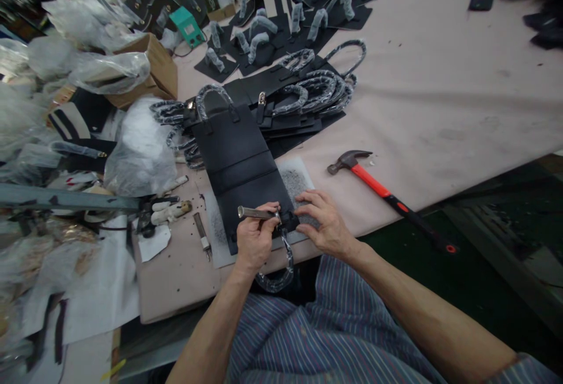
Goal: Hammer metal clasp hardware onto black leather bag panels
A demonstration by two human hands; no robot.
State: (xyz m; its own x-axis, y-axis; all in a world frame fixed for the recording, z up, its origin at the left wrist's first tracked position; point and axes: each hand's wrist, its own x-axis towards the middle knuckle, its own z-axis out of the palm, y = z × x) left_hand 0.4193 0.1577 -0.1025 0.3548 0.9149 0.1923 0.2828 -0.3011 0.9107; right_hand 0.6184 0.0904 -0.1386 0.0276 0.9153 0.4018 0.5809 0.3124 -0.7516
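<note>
A black bag panel (244, 161) lies across a pale work pad (295, 177) in front of me. Its two handles, one at the far end and one (277, 283) hanging over the table's near edge, are wrapped in clear plastic. My left hand (255, 242) grips a metal punch-like rod (253, 212) above the panel's near end, with the rod tilted almost flat. Beside the panel's right edge is my right hand (328, 224), fingers spread and curved, close to a small dark strap (289, 220). Whether its fingertips touch the strap I cannot tell.
A claw hammer (373, 182) with a red and black handle lies to the right, its grip past the table edge. More black bag panels (303, 120) are piled behind. A slim tool (202, 236), plastic bags (141, 149) and a cardboard box (153, 70) are at left.
</note>
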